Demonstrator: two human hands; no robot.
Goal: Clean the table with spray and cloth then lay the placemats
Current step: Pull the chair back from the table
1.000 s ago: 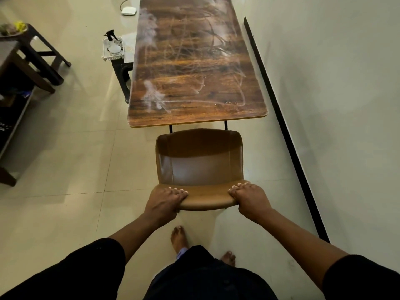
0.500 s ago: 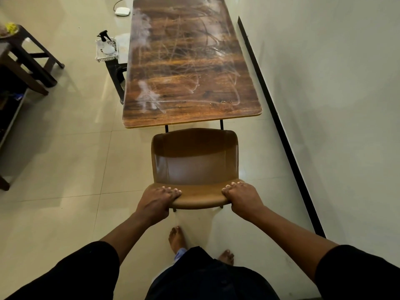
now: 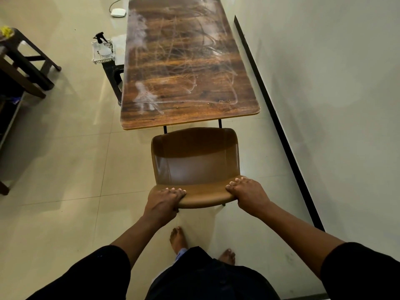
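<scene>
A long wooden table (image 3: pixel 186 68) runs away from me, its dark top covered with white smears and scribbled streaks. A brown chair (image 3: pixel 194 161) stands at its near end, seat towards the table. My left hand (image 3: pixel 163 200) grips the left part of the chair's top edge and my right hand (image 3: pixel 249 193) grips the right part, fingers curled over the backrest. A spray bottle (image 3: pixel 101 43) with a black trigger stands in a white basket (image 3: pixel 102 58) on a dark stool left of the table. No cloth or placemats can be made out.
A pale wall with a dark skirting strip (image 3: pixel 277 118) runs close along the table's right side. Dark wooden furniture (image 3: pixel 23 68) stands at the left. A white device (image 3: pixel 118 12) with a cable lies on the tiled floor. My bare feet are behind the chair.
The chair and both hands have shifted slightly towards me and to the right, leaving a small gap between seat and table edge. Both grips are unchanged.
</scene>
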